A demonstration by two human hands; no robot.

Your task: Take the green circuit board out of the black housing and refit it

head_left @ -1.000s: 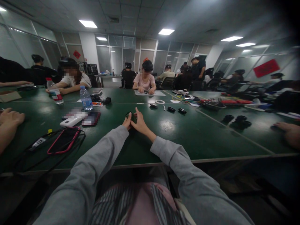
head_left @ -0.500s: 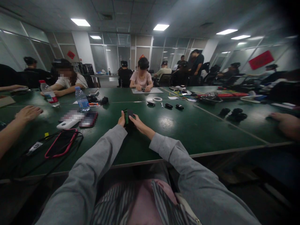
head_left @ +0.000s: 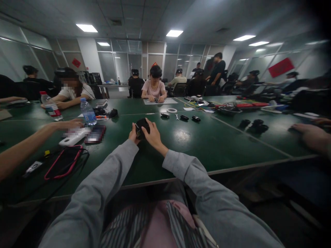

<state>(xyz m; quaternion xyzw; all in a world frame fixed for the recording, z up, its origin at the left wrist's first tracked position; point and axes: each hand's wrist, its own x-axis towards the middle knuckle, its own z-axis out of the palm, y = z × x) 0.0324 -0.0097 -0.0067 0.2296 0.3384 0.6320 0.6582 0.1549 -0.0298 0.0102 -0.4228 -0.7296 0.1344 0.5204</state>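
Above the green table [head_left: 191,151], my two hands are together around a small black boxy device [head_left: 142,124]. My left hand [head_left: 132,134] grips its left side, the thumb up along the edge, where a lighter inner part shows. My right hand [head_left: 154,135] is closed on the dark, flat-faced right part, thumb and fingers against it. Whether the two parts are joined cannot be made out. Beyond my hands lie a black oblong piece [head_left: 164,115], a small wrench [head_left: 177,117] and a white ring-shaped roll [head_left: 171,110].
Two more black pieces [head_left: 196,119] lie right of the wrench. On my left are a pink-edged phone [head_left: 64,162], cables, a blue-capped bottle [head_left: 88,113] and a co-worker's arm [head_left: 38,137]. Another person's hand [head_left: 307,132] rests at the right. Someone sits opposite at a white mat [head_left: 170,101].
The black part in my right hand has turned to show its broad face, and the green face seen earlier is hidden. A co-worker's arm at the left has reached farther across toward the phones.
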